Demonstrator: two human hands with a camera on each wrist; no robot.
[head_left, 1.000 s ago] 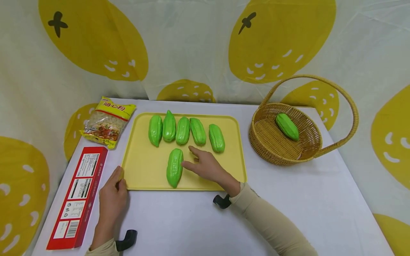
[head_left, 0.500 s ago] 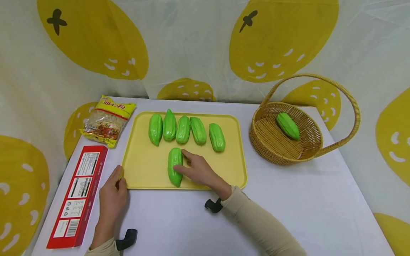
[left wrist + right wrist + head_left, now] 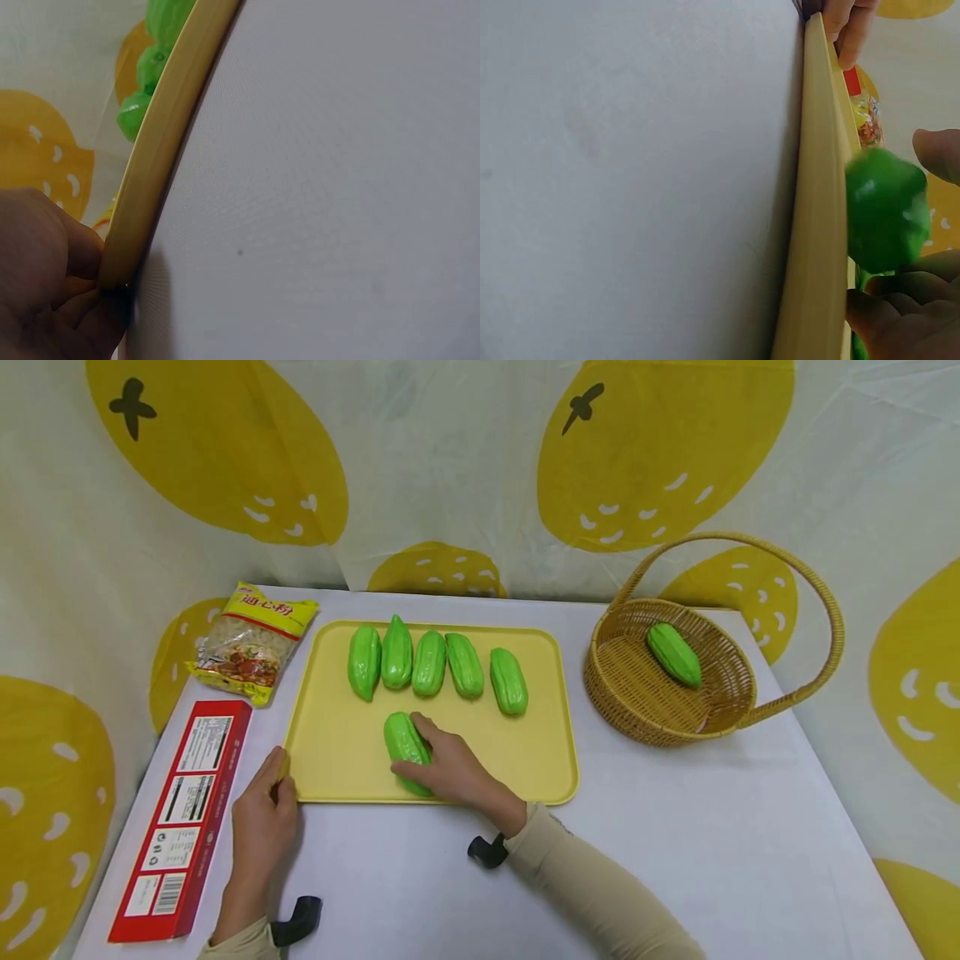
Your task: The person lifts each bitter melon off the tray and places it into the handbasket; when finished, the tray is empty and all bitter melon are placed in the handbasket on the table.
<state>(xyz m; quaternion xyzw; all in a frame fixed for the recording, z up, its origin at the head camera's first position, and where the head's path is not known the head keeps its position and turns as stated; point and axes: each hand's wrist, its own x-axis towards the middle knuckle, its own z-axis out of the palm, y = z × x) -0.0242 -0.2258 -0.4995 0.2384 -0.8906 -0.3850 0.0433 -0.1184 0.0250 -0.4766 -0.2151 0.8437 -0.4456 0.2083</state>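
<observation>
A shiny green bitter melon [image 3: 401, 741] lies aslant near the front of the yellow tray [image 3: 337, 760]. My right hand [image 3: 453, 768] holds it from the right, with thumb and fingers on either side; the right wrist view shows the bitter melon [image 3: 885, 214] between them. At the tray's front left corner, my left hand [image 3: 264, 822] pinches the rim, its fingers [image 3: 79, 247] against the edge in the left wrist view. Toward the back of the tray, several more bitter melons [image 3: 429, 664] form a row, the rightmost slightly apart.
Right of the tray stands a wicker basket [image 3: 622, 724] with a tall handle and one green melon [image 3: 673, 655] inside. At left lie a pasta bag [image 3: 251, 647] and a long red box [image 3: 180, 822]. A fruit-print cloth [image 3: 450, 460] hangs behind the white table [image 3: 675, 827].
My right hand has moved left onto the front bitter melon and closed around it. That melon has turned, its near end swinging right. My left hand stays on the tray corner.
</observation>
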